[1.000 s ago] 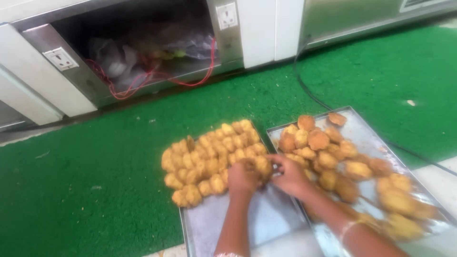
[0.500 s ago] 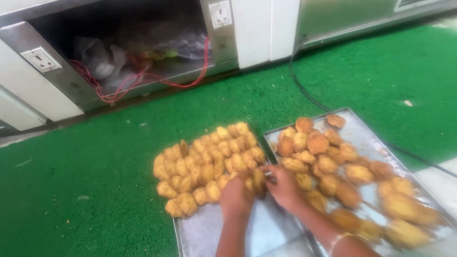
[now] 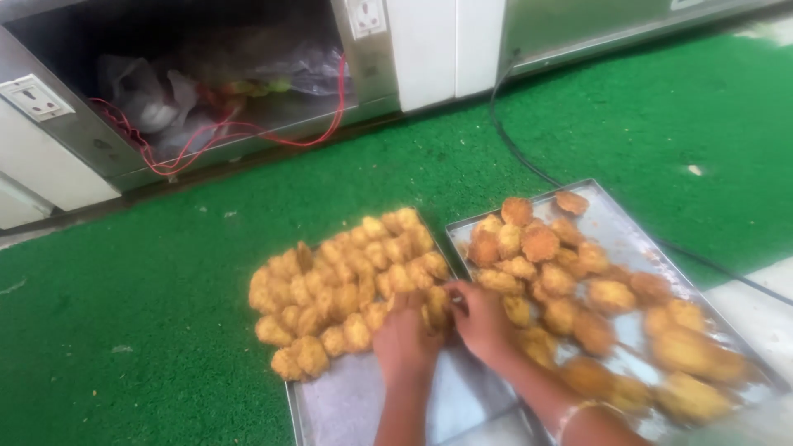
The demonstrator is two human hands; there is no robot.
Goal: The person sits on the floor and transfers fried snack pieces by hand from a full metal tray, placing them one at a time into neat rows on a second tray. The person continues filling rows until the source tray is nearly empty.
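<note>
Left hand sits palm down at the near edge of the packed fritters, fingers curled onto the pieces in the front row. Fingertips are hidden under the hand, so can't tell whether it actually grips one or just presses on them.

Right hand is just beside it, touching or nearly touching. Fingers are bent and pinched toward the left hand, at the seam where the two trays meet. Looks closed on a small fritter between the two hands, but the contact is partly hidden. A thin bangle is on the right wrist.

Packed fritters lie in tight rows directly ahead and to the left of the left hand, on the left tray. The tray's near part, below the hands, is bare metal.

Right tray butts up against the left one, on the right hand's side. It holds bigger, darker, round fried pieces, loosely scattered, some overlapping. Longer pale ones lie at the near right corner.

Both trays rest on green matting.

Farther ahead of the hands: black cable runs across the matting past the right tray's far corner. Beyond that, an open metal cabinet with plastic bags and a red wire hanging out. White wall socket sits on the far left, another one straight ahead.
</note>
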